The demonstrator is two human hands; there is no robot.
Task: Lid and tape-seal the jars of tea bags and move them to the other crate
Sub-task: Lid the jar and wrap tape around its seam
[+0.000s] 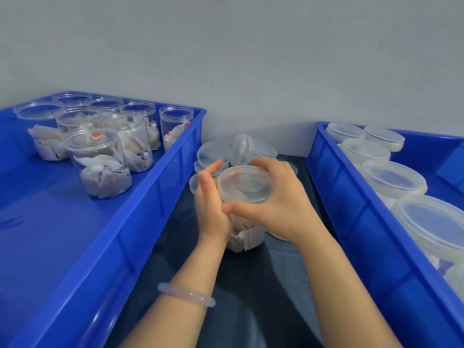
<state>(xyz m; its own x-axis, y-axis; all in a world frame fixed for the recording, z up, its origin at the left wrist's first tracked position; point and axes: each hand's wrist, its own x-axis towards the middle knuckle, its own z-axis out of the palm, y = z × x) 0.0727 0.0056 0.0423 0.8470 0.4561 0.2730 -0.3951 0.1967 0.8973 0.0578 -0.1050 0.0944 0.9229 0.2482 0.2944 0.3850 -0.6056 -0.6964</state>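
A dark desk [251, 292] is running up to a grey wall [251, 59], a crate of open jars [140, 222] along its left edge and a crate of lidded jars [351, 209] along its right. Mid-desk the jar [247, 238] (tea bags inside) is standing upright. The left hand [213, 209] is holding its side while the right hand [283, 204] is gripping the lid [244, 184] on top.
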